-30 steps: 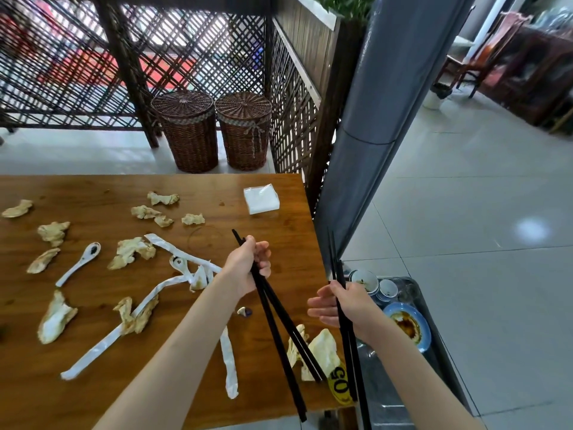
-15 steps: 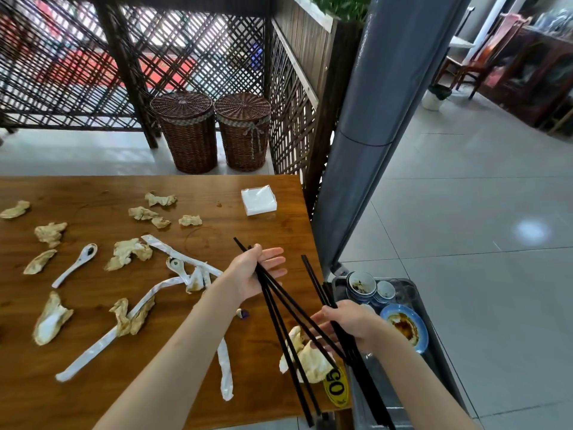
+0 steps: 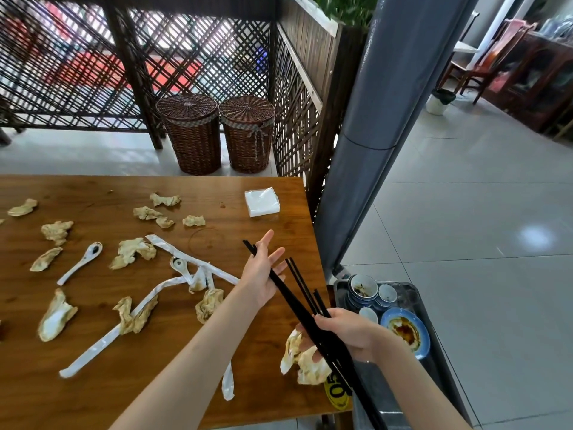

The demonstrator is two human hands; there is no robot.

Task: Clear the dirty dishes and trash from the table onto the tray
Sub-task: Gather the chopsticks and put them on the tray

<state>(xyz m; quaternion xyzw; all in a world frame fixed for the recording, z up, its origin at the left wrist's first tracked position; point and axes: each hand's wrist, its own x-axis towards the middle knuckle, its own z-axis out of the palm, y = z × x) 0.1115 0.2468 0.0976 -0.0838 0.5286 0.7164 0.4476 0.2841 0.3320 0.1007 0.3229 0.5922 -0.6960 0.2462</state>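
My right hand [image 3: 344, 333] gripped the long black chopsticks [image 3: 305, 301], left hand [image 3: 263, 271] released; bowls sat on the metal tray [image 3: 341, 285], napkins and spoons left beside it.

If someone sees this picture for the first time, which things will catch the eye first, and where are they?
The black chopsticks stand out first, near the table's right edge: the right hand grips the bundle while the left hand lies open against it. Next come the crumpled napkins and white spoons scattered over the wooden table. At the right, a tray holds stacked bowls and a sauce-stained plate.
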